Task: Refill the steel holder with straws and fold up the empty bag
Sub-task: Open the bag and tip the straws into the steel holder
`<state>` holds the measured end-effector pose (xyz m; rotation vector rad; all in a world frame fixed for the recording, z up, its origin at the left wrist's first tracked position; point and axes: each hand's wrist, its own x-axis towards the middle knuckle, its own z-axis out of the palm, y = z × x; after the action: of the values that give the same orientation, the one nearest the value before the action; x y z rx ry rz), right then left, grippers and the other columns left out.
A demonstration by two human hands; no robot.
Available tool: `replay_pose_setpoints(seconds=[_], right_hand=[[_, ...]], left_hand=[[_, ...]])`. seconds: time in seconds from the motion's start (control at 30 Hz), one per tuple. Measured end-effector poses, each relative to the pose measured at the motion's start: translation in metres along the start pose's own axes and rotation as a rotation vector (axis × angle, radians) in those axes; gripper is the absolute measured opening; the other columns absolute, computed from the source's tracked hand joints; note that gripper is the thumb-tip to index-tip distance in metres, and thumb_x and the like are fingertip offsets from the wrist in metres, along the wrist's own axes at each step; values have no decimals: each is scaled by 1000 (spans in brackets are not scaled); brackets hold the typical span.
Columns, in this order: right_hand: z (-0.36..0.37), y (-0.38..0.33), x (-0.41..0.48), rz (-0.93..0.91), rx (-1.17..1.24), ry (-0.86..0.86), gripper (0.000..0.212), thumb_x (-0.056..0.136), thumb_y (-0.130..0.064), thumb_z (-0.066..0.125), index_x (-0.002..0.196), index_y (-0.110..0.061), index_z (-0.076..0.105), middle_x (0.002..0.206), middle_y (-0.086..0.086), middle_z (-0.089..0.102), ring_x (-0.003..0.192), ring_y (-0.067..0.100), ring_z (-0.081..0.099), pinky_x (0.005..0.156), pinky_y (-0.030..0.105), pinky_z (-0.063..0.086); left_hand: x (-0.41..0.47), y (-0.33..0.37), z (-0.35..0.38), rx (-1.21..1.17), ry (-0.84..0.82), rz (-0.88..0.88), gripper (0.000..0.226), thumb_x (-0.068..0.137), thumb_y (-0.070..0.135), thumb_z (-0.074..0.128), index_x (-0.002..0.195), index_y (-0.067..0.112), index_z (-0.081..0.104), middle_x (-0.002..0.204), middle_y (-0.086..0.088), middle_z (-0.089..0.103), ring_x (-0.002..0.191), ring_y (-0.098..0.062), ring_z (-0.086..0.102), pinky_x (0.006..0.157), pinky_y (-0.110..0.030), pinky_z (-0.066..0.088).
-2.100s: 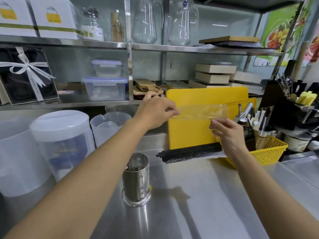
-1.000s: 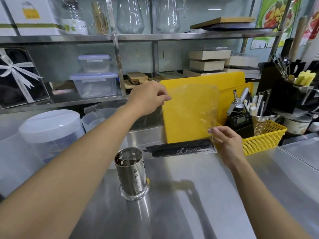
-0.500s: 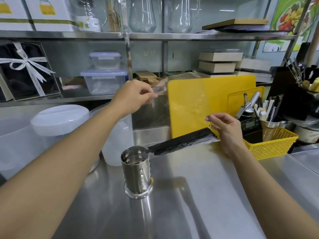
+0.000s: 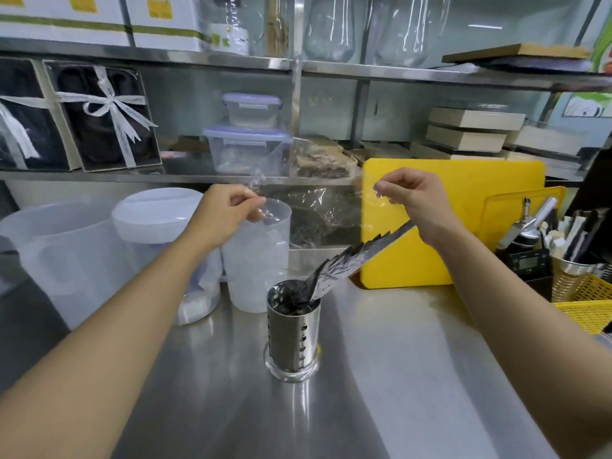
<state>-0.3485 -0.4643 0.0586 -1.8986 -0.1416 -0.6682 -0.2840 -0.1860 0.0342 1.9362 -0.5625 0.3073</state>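
A perforated steel holder [image 4: 294,339] stands upright on the steel counter [image 4: 381,376] in front of me. A clear plastic bag [image 4: 318,207] hangs stretched between my hands above it. My left hand [image 4: 228,215] pinches its left corner and my right hand [image 4: 415,200] pinches its right corner. Black straws [image 4: 357,255] in the bag slant down to the left, and their lower ends sit inside the holder's mouth.
Translucent plastic jugs [image 4: 255,256] and a lidded tub [image 4: 155,213] stand left of the holder. A yellow cutting board [image 4: 463,226] leans behind on the right, beside a yellow basket [image 4: 586,313] of utensils. Shelves with boxes and containers run along the back.
Both hands raised the bag and tipped it. The straws went from lying flat near the cutting board to sliding down into the holder. My right hand rose to the bag's upper corner.
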Motion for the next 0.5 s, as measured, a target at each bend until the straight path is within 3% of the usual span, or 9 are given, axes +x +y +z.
replay_pose_setpoints(seconds=[0.07,0.13,0.23,0.33,0.5], right_hand=[[7,-9,8,-9,-44,-42,7,82,-11,65,74,-11,66,70,1,62,54,-7,54,55,7,42],[15,-18,15,-20,-105,-84,10,82,-13,65,82,-3,68,72,4,63,59,-2,56,56,9,43],[27,-30,22,-38,-197,-142,15,84,-20,65,86,-5,69,81,13,65,71,14,56,67,24,46],[33,-34,23,-62,-233,-137,24,84,-29,63,89,-7,70,87,13,70,81,23,61,77,36,48],[17,-28,12,-76,-107,-87,24,84,-31,62,96,-10,67,86,-5,67,76,-3,61,69,13,47]], left_hand=[[-4,-10,-4,-53,14,-33,17,86,17,60,71,22,66,57,10,70,60,-2,65,77,-31,51],[-9,-20,-7,-117,35,-79,17,86,13,60,72,20,65,56,12,70,58,-3,66,81,-34,52],[-17,-33,-11,-176,71,-138,16,87,11,59,73,19,64,55,11,70,56,-2,66,81,-34,52],[-24,-42,-13,-185,95,-183,14,88,12,57,76,16,63,53,12,69,53,-1,65,72,-24,53],[-28,-49,-15,-198,140,-219,11,89,10,56,80,10,62,51,11,68,49,-1,63,54,-12,52]])
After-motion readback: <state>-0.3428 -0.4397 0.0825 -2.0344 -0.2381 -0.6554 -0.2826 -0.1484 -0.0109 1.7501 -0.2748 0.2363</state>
